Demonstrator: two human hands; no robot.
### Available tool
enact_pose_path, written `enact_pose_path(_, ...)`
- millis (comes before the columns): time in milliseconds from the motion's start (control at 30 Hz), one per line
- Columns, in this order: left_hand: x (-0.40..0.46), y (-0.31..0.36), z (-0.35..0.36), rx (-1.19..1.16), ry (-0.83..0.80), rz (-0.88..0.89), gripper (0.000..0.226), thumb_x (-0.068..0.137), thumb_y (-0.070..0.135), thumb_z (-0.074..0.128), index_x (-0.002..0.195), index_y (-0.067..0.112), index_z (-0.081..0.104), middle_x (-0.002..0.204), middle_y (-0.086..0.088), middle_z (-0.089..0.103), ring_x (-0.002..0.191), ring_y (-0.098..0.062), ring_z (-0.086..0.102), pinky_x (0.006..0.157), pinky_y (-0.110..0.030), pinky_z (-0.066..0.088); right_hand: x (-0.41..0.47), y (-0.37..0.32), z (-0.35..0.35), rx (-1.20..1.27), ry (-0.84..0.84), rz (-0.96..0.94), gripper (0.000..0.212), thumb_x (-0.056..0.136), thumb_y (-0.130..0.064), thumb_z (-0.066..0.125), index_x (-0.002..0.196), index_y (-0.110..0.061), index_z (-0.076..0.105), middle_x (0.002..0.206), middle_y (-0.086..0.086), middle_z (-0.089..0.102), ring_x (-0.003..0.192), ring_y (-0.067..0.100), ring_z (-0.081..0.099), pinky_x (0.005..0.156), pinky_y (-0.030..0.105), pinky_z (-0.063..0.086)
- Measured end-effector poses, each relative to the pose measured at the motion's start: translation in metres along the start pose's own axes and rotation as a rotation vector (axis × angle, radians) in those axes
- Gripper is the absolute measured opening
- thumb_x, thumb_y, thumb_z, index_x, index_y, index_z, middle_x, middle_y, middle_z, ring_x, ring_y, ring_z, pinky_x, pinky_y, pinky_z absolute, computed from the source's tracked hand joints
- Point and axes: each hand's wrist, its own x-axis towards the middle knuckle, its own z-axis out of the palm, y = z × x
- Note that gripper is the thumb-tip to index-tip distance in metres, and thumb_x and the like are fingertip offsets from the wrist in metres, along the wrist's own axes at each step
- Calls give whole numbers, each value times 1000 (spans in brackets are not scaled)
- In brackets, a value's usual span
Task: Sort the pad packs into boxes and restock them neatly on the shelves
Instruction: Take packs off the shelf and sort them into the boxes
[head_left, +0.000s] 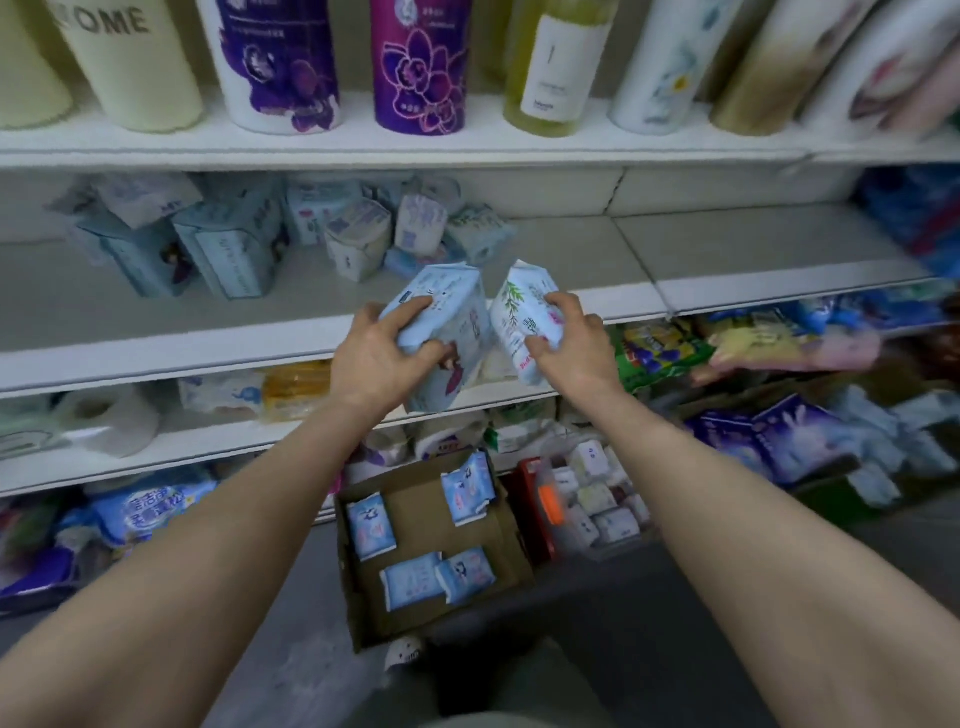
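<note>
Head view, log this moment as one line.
left hand: grips light-blue pad pack | right hand: grips white green-leaf pad pack | brown cardboard box: below

A: Where does the single view sit?
B: On the person's head, facing forward and tilted down toward a set of shelves (467, 322).

A: How near?
B: Close. The shelves fill the frame from edge to edge, and both forearms reach in from the bottom corners, with the left hand (379, 358) and right hand (569, 343) near the centre.

A: How far down does it look?
B: Far enough to see a cardboard box (363, 618) on the floor below the hands.

A: Any distortion?
B: The wide lens bends the shelf edges, and the outer parts look blurred.

A: Any second view sharing the scene?
B: Only one view is given.
</note>
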Motion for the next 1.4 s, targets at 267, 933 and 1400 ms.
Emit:
enact_pose_path(267, -5, 113, 108, -48, -207, 175, 64, 69, 60, 57, 131, 47, 54, 128, -3, 51, 118, -17, 49, 98, -28, 39, -42, 128, -100, 28, 184, 193, 53, 89, -29, 63, 139, -25, 44, 129, 17, 52, 115, 35, 53, 91, 33, 41)
enact_pose_path(933, -96, 454, 471, 8, -637, 446, 72, 65, 73, 51, 133, 51, 48, 139, -1, 48, 123, -22, 50, 96, -35, 43, -125, 518, -355, -29, 382, 663, 50, 91, -34, 62, 136, -30, 41, 126, 14, 50, 112, 35, 54, 92, 35, 42)
enact_pose_path(1400, -24, 602, 710, 60, -725, 474, 58, 82, 59, 62, 136, 43, 49, 136, -10, 47, 120, -31, 50, 99, -37, 39, -24, 754, -451, -23, 317, 853, 47, 91, -33, 59, 134, -24, 44, 118, 18, 59, 105, 40, 57, 81, 36, 45)
